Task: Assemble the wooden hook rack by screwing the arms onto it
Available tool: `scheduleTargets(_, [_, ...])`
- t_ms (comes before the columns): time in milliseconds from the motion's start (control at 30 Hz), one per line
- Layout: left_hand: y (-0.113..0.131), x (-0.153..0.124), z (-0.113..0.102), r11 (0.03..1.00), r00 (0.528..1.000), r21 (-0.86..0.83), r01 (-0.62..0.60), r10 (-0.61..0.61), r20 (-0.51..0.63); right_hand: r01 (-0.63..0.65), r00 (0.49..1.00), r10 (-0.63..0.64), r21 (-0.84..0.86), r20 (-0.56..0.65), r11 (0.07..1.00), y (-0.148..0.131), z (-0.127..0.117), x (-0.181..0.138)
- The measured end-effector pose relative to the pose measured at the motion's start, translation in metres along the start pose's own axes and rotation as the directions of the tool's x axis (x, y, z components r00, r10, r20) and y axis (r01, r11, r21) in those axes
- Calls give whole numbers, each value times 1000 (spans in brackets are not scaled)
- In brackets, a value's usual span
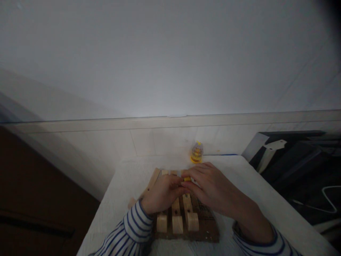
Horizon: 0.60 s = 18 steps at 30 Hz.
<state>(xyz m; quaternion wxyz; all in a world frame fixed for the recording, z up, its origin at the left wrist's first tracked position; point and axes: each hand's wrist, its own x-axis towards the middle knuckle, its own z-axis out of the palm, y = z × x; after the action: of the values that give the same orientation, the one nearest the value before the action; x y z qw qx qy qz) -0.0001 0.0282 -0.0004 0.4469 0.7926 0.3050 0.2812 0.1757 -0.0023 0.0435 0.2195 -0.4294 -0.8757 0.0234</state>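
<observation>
My left hand [162, 192] and my right hand [210, 183] meet fingertip to fingertip above a brown board [209, 229]. Between the thumb and fingers of my right hand sits a small yellow piece [187, 179], too small and dim to name. My left fingers are pinched close beside it; what they hold, if anything, is hidden. Under both hands, pale wooden strips [187, 202] with dark holes lie lengthwise over the board. Square-ended wooden blocks [177, 224] stand at their near ends. Another wooden strip [153, 181] slants along the left, partly behind my left hand.
A small clear bottle with a yellow base [196, 153] stands at the back of the white-covered table [106, 220], near the wall [144, 140]. Dark flat panels and a white bracket [275, 144] lean at the right. A dark brown surface [39, 185] lies at the left.
</observation>
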Motion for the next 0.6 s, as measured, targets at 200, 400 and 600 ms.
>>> scheduleTargets(200, [-1,0,0,1000,999,14,-14,13,43,-22,1000,22,-27,-7,999,1,0,0])
scheduleTargets(400, [2,0,2,998,998,-16,59,-59,5,-42,999,42,-39,0,998,1,1,0])
scheduleTargets(600, [7,0,4,979,982,120,164,-151,-111,-42,998,40,-52,-39,998,2,3,0])
